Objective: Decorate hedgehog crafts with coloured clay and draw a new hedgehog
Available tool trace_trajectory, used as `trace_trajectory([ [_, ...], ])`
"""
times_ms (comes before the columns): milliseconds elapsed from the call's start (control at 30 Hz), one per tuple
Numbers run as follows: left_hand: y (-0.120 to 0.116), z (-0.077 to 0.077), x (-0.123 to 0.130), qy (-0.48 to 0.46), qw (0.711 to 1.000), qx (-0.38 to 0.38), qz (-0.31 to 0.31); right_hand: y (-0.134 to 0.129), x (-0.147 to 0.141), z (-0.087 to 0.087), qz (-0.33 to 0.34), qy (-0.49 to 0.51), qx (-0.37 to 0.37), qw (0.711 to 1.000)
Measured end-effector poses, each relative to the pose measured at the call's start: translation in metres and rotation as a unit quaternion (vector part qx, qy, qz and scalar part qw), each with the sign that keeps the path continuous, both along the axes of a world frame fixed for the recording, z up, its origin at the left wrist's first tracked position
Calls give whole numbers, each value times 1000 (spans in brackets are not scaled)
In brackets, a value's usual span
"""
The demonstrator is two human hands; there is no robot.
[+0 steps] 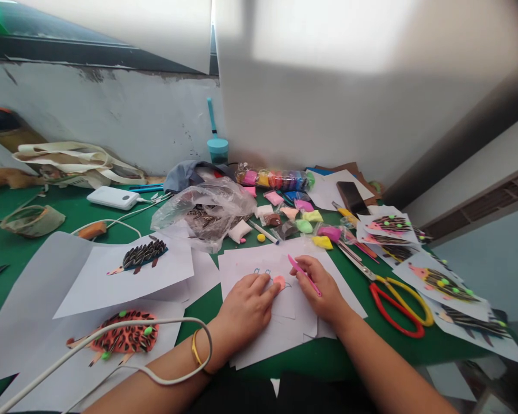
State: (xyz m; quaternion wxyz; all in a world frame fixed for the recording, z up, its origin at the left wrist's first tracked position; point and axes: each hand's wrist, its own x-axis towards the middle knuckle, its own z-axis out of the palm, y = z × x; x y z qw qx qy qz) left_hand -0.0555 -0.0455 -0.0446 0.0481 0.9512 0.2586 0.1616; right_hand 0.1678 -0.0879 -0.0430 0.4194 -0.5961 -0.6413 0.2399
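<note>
My left hand (247,305) lies fairly flat on a stack of white paper (280,330), fingers stretched out. Its index finger reaches the edge of a small flat piece of pink clay (280,282). Blue and dark drawn lines show on the paper around the clay. My right hand (322,290) is closed around a pink plastic clay knife (304,275), whose blade points up and to the left, just right of the clay. A gold bangle (195,347) is on my left wrist, and a white cable (172,321) passes over that forearm.
Red and yellow scissors (399,302) lie right of the paper. Seed hedgehog pictures (142,256) are on both sides. Behind are a plastic bag of sunflower seeds (207,215), clay packets (304,225), a phone (351,197) and a white power bank (112,198).
</note>
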Motion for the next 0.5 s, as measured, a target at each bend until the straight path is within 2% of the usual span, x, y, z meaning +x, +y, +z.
trace_trajectory([
  [300, 3, 3, -3, -9, 1000, -18, -10, 8, 12, 5, 59, 66, -42, 995],
  [400, 2, 3, -3, -17, 1000, -17, -6, 8, 13, 9, 61, 68, -61, 994],
  [500, 2, 2, -3, -20, 1000, -16, -3, 7, 13, 10, 36, 72, -103, 991],
])
